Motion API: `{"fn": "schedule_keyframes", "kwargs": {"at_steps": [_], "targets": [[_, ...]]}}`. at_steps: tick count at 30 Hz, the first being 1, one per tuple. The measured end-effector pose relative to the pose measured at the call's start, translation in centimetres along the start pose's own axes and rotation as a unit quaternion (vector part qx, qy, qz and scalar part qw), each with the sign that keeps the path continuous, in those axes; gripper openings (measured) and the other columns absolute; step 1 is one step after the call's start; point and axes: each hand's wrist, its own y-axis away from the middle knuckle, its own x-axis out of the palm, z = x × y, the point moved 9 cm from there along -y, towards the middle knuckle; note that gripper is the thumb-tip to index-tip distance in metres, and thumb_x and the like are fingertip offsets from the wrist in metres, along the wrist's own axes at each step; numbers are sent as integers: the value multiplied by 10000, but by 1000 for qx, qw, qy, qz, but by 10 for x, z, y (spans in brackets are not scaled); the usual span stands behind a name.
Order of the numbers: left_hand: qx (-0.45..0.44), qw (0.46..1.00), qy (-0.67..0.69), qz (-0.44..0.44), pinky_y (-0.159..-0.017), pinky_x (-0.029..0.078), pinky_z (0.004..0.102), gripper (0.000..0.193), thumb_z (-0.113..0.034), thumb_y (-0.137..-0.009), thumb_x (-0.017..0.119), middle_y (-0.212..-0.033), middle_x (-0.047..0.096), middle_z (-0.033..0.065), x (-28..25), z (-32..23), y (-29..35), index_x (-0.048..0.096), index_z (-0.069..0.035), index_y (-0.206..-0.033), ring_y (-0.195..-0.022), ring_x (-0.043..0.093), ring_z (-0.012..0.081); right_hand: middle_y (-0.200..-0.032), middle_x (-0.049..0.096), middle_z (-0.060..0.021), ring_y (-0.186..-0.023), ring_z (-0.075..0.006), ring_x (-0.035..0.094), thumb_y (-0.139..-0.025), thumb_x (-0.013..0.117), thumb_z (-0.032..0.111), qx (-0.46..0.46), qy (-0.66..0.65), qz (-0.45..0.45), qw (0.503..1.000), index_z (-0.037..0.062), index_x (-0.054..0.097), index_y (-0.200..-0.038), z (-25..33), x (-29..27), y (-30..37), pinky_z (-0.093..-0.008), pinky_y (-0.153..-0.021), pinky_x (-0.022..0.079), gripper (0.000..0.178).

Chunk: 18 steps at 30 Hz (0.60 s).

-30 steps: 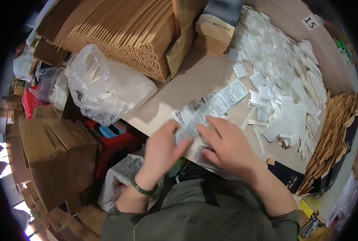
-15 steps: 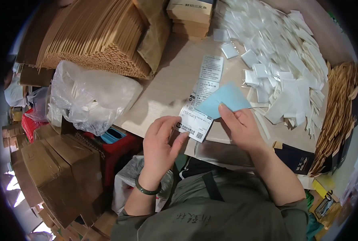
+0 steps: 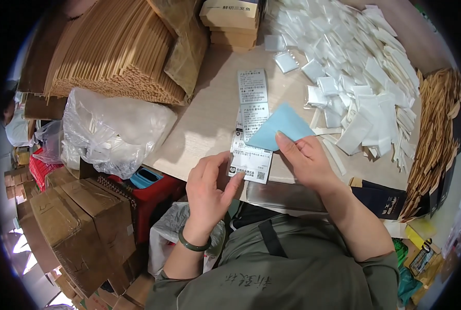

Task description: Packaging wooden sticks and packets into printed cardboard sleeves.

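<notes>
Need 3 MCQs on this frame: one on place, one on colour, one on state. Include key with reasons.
1. Where does the clear plastic bag lie?
A. on the pile of white sachets
B. at the table's left edge, below the stack of flat brown paper bags
C. on the person's lap

2. What colour is the backing sheet pinched by the right hand?
A. light blue
B. red
C. yellow

3. What is the left hand doing?
A. resting flat and empty
B. gripping scissors
C. holding the printed label at its lower edge

Key: 1 B, the bag sits under the brown stack; 2 A, the sheet is pale blue; 3 C, fingertips meet the label.
</notes>
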Motion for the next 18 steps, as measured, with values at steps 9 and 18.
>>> {"fn": "schedule_keyframes", "kwargs": {"at_steps": [9, 18], "targets": [[7, 1000, -20, -12, -744, 477, 362, 541, -232, -754, 807, -976, 655, 112, -1, 1, 3, 590, -33, -1208, -841, 625, 276, -869, 670, -28, -795, -70, 514, -1038, 518, 338, 24, 52, 16, 998, -18, 676, -1068, 2, 2, 3, -262, -728, 445, 390], [39, 998, -32, -23, -762, 470, 366, 648, -289, -707, 841, -995, 662, 111, 1, 0, 4, 570, -42, -1241, -866, 628, 274, -895, 674, -26, -814, -64, 520, -1037, 517, 352, 4, 26, 17, 1000, -18, 675, -1082, -1, 1, 1, -250, -743, 445, 404]]}}
